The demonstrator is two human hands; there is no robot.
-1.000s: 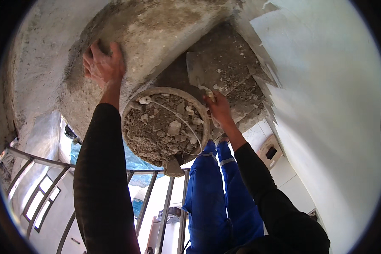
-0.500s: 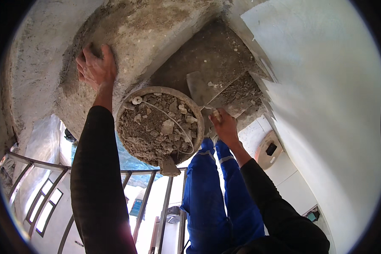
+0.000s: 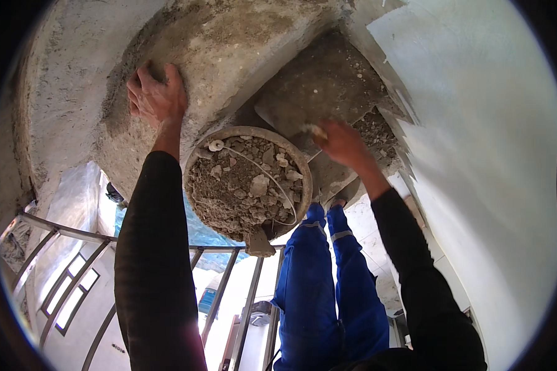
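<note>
My right hand (image 3: 346, 145) is closed around the pale handle of a trowel (image 3: 277, 112), its flat blade against the dusty lower step (image 3: 331, 68). Motion smears the hand and handle a little. On the raised concrete ledge (image 3: 210, 55) rests my left hand (image 3: 158, 96), fingers bent and apart, with nothing in it. Between my arms stands a round bucket (image 3: 308, 176) heaped with grey rubble (image 3: 238, 198). Its thin wire handle (image 3: 277, 177) lies over the rubble. A flat broken chunk (image 3: 259, 243) juts over the near rim.
Loose debris (image 3: 377, 133) lies in the step's corner beside the white wall (image 3: 476, 123). A metal railing (image 3: 229, 278) curves past the bucket's near side at the left. My blue-trousered legs (image 3: 306, 272) are below the step.
My right hand has moved up and away from me with the trowel, further over the step. My left hand stays on the ledge. The whole view has shifted slightly.
</note>
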